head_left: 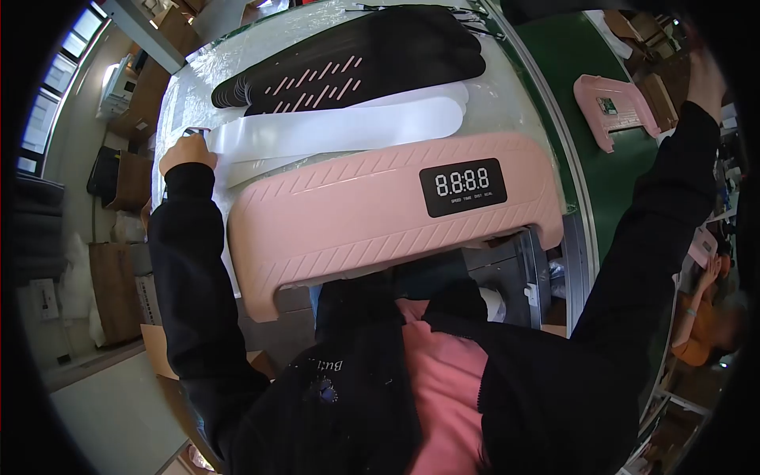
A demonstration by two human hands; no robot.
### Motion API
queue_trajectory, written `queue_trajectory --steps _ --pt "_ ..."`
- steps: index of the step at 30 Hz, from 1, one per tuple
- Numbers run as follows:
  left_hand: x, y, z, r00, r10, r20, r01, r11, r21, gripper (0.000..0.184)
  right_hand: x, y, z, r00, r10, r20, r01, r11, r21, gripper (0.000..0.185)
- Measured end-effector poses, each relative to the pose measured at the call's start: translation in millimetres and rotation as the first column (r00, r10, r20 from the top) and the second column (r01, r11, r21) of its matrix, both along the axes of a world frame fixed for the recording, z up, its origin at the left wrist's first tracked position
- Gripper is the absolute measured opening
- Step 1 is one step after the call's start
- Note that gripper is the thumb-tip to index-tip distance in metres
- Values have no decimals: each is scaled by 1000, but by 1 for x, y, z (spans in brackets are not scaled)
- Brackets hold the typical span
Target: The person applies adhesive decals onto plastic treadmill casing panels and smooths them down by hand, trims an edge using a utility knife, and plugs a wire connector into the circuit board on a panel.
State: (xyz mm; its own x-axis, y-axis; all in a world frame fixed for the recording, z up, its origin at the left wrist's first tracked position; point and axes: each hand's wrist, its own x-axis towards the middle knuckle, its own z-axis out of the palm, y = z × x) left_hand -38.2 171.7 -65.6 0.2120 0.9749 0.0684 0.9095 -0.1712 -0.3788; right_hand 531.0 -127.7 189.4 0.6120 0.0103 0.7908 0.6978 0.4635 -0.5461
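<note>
One long, pale-pink plastic cover with slanted ridges [348, 207] lies along the near edge of a pale desk wrapped in clear film [518, 103], its two ends jutting past that edge toward the person's body. A black rectangular display panel [463, 188], set toward the cover's right end, shows white digits with small lettering beneath.

At the desk's left edge, beyond the cover's left end, the bare left hand [188, 154] is curled, its back to the camera. A small dark object [198, 131] shows just past its bent fingers; whether they are clamped on it cannot be told.

Beside this hand begin several glossy white sheets with rounded ends [340, 131], reaching across the desk behind the cover. Nearer the far edge spreads a pile of flat black sheets with pink slanted dashes [412, 55].

Well apart from the left, the bare right hand [704, 79] stretches beyond the desk's right edge, past a green conveyor belt [590, 174]. Its fingers are lost in the dark border, so whether they are apart or together cannot be told. Near that arm, on the belt, sits a pale-pink plastic shell [587, 89] bearing a small green circuit board [607, 106]. Farther right, another person in an orange top [693, 340] has a hand beside a small pink part [702, 245].
</note>
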Motion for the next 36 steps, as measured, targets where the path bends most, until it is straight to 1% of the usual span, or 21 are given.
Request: queue_trajectory --steps 3,4,5,6,7,8,10,11,14,16,17,19,20,22,23,24,25,27,31,34,36 --pt "30 -25 55 991 -120 55 110 982 155 31 -34 8 -4 997 46 56 -50 996 74 21" --pt "45 -28 73 982 -159 106 132 966 224 34 -53 11 -14 980 -137 145 140 990 -7 21" --pt "64 -51 98 858 -417 300 311 887 342 38 -75 15 -28 921 -302 246 327 942 -70 20" --pt "82 -60 116 616 -635 465 483 772 414 33 -100 19 -42 825 -441 353 504 857 -109 20" --pt "105 -72 130 194 -820 538 621 527 580 26 -126 26 -54 698 -550 458 661 740 -120 20" --pt "128 -78 132 -182 -719 671 629 439 642 26 -158 34 -66 710 -541 450 647 754 -113 20" --pt "166 -166 191 -345 -452 822 704 455 546 21 -228 53 -87 704 -343 622 416 909 30 10" --pt "174 -173 196 -338 -468 817 697 459 551 21 -249 58 -93 660 -254 707 281 956 81 13" --pt "188 -182 200 -312 -716 625 540 408 736 22 -269 60 -106 717 -274 640 302 951 68 14" --pt "186 -177 197 -352 -740 573 497 371 784 22 -278 72 -113 742 -285 606 326 944 46 15" --pt "185 -175 193 -396 -758 518 449 333 829 22 -281 92 -115 865 -99 492 4 982 190 14" --pt "184 -172 191 -452 -765 458 391 291 873 22 -277 119 -117 857 364 366 -513 674 532 13" --pt "184 -171 192 -421 -799 430 387 271 881 22 -265 111 -123 859 352 371 -507 684 524 13" --pt "185 -171 195 -371 -849 375 391 224 893 22 -221 74 -142 838 471 275 -488 873 -5 22" --pt "185 -172 197 -402 -835 377 390 217 895 22 -203 54 -150 844 498 199 -437 854 -282 31" --pt "184 -171 199 -376 -821 430 410 268 872 22 -192 36 -155 855 475 209 -409 864 -293 31" --pt "182 -170 203 -346 -807 479 426 319 847 23 -183 20 -158 830 552 -81 -542 764 -350 33" --pt "179 -167 207 -331 -781 530 446 366 817 24 -171 -13 -171 577 513 -636 -794 536 -287 36" --pt "175 -165 209 -183 -743 644 494 497 713 27 -161 -69 -215 827 270 -494 -549 579 -603 49" --pt "175 -165 213 -52 -697 715 423 633 648 31 -170 -84 -235 984 147 97 17 466 -885 54" --pt "182 -155 208 -118 -750 651 402 563 722 32 -171 -77 -254 983 137 125 55 426 -903 57"
